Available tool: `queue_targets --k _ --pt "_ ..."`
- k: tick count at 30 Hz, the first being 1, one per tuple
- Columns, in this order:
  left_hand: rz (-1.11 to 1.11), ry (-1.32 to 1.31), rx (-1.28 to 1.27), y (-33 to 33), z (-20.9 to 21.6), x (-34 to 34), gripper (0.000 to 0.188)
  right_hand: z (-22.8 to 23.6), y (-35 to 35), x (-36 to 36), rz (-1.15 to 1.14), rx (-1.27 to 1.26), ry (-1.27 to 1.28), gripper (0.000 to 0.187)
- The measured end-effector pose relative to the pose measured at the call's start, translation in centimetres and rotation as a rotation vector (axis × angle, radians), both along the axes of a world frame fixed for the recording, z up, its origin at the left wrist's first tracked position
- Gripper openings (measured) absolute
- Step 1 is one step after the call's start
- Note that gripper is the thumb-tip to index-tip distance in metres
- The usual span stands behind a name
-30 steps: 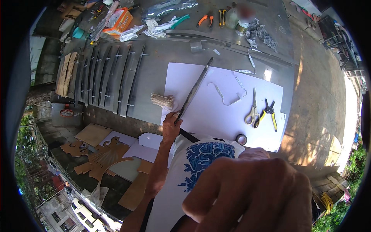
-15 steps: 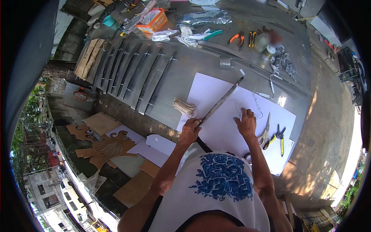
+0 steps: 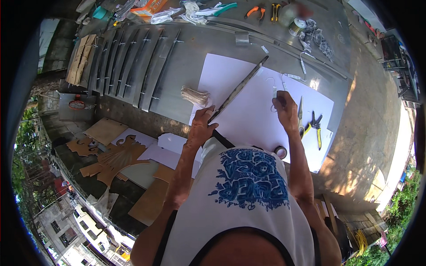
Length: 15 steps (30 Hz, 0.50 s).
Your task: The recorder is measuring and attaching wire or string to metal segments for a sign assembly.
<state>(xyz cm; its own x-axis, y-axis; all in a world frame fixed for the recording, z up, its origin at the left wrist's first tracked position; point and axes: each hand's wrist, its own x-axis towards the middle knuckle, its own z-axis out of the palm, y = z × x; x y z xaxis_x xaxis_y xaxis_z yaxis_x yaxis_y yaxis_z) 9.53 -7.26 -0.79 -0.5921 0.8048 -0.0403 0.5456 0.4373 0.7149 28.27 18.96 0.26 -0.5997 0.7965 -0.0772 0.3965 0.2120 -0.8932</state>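
A long, narrow dark metal strip (image 3: 239, 90) lies slantwise across the white sheet (image 3: 257, 119) on the metal table. My left hand (image 3: 202, 127) is closed at the strip's near end, fingers curled over it. My right hand (image 3: 286, 108) is pinched over the sheet at a short white strip of light modules (image 3: 274, 91) with thin wire loops; its fingertips partly hide that piece. A wired chain of similar white modules (image 3: 293, 76) trails beyond it. Scissors (image 3: 301, 113) and yellow-handled wire strippers (image 3: 317, 126) lie to the right of this hand.
A bundle of pale cord (image 3: 195, 96) lies left of the strip. A tape roll (image 3: 280, 152) sits by my waist. Several curved metal blades (image 3: 146, 66) line the table's left. Pliers (image 3: 255, 12), a can (image 3: 297, 27) and a grey bracket (image 3: 242, 38) lie farther back.
My right hand has gone from spread fingers to a pinch at the white module strip. My left hand stays at the dark strip's near end. The whole view has shifted.
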Motion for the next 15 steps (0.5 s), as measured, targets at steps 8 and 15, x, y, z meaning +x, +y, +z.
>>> queue_targets --k 8,15 --pt "0.008 -0.299 0.272 4.8 7.3 1.0 0.044 12.4 2.5 1.8 0.051 -0.471 0.654 0.01" --pt "-0.334 -0.806 0.586 12.6 12.0 4.4 0.052 14.3 0.1 1.2 0.189 -0.604 0.698 0.016"
